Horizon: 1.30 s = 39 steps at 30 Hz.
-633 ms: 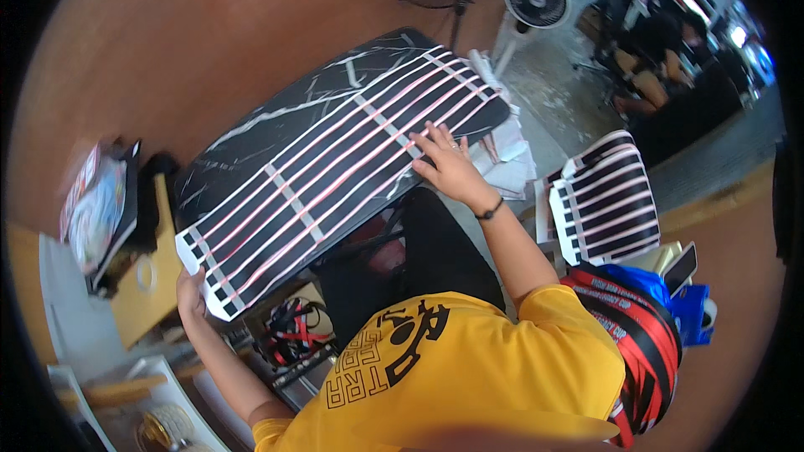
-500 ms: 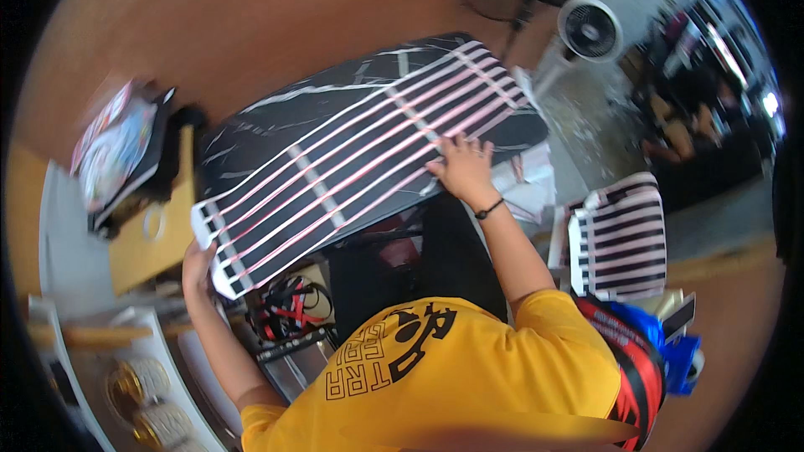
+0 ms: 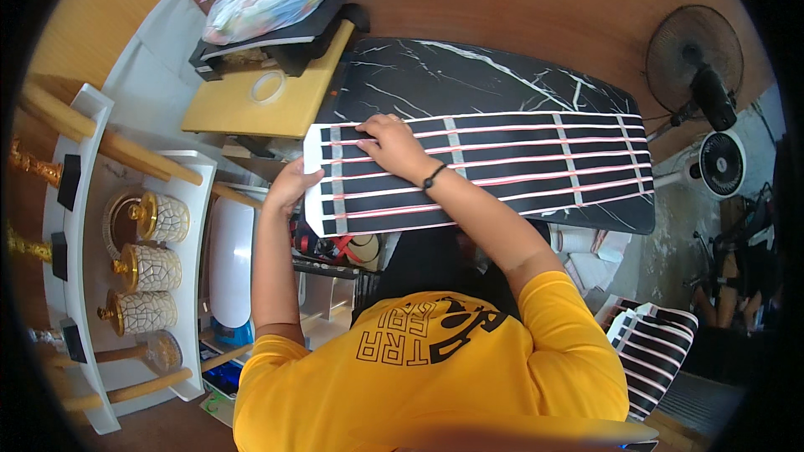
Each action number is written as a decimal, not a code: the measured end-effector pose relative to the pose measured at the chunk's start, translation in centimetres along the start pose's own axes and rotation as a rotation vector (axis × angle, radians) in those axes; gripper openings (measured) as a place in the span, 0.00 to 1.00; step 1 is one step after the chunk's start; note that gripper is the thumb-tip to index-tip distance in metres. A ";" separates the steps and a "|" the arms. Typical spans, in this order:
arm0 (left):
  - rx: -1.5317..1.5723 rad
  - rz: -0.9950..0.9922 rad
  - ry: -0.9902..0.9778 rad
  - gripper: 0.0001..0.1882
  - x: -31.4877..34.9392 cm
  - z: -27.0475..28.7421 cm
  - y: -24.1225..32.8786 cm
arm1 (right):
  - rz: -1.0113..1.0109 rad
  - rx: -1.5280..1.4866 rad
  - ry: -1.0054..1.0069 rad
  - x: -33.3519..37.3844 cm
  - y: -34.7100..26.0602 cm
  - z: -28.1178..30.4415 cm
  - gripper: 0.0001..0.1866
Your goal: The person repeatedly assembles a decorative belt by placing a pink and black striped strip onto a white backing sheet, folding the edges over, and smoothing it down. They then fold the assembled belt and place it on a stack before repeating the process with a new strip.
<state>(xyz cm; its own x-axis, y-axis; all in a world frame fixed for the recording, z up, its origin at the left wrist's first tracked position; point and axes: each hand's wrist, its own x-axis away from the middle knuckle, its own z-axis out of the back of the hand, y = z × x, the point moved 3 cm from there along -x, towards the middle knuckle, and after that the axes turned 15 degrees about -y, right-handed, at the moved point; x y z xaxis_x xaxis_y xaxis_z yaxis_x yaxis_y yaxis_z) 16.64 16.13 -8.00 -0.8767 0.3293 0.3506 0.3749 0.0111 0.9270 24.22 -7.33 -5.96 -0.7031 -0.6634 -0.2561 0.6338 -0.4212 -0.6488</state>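
A long black sheet with pale pink-white stripes [image 3: 511, 153] lies across the black marble-patterned table [image 3: 494, 71]. Several grey tape bands cross the stripes, and a white border runs along its left end. My left hand [image 3: 291, 186] grips that white border, thumb on top and fingers mostly hidden underneath. Near the same end, my right hand [image 3: 395, 149] rests on the sheet's far edge, beside the first grey band. Its fingers are spread and slightly bent, holding nothing.
At the far left, a yellow desk [image 3: 251, 109] bears a tape roll [image 3: 269, 87] and a black printer-like machine with a plastic bag [image 3: 268, 4]. White shelves with gold-lidded jars [image 3: 151, 266] stand left. Fans [image 3: 722, 163] stand right; another striped sheet [image 3: 653, 356] lies near right.
My right hand has moved left along the sheet, from its right part to near the left end. My left hand keeps hold of that end. The view has turned.
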 end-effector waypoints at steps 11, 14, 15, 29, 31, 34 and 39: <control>-0.276 -0.086 -0.033 0.25 -1.0 -0.2 4.4 | -0.297 0.006 0.179 -2.0 -1.5 -5.1 0.16; -0.378 -0.074 -0.004 0.29 -4.2 0.2 6.9 | -0.311 0.035 0.180 -2.0 -1.7 -5.2 0.17; -0.438 -0.029 0.003 0.28 -5.3 0.4 7.4 | -0.321 0.039 0.166 -2.0 -1.7 -5.3 0.17; -0.938 0.103 0.044 0.29 -10.0 0.6 9.0 | -0.335 0.013 0.182 -2.1 -1.8 -4.8 0.17; -0.972 0.071 0.065 0.29 -10.3 0.5 8.6 | -0.307 0.015 0.199 -2.1 -1.8 -4.8 0.15; -1.037 0.046 0.114 0.30 -10.9 0.7 8.0 | -0.273 -0.045 0.236 -1.9 -1.5 -4.7 0.11; -1.138 0.100 0.211 0.28 -11.4 1.6 7.4 | -0.191 -0.158 0.302 -1.4 -0.8 -5.0 0.09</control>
<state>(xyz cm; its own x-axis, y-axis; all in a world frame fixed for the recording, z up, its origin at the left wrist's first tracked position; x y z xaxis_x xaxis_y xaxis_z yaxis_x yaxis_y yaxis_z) 29.85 13.94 -5.32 -0.9316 0.1158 0.3446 0.0514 -0.8964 0.4403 23.11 -3.00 -8.66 -0.8817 -0.3605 -0.3044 0.4416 -0.4032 -0.8015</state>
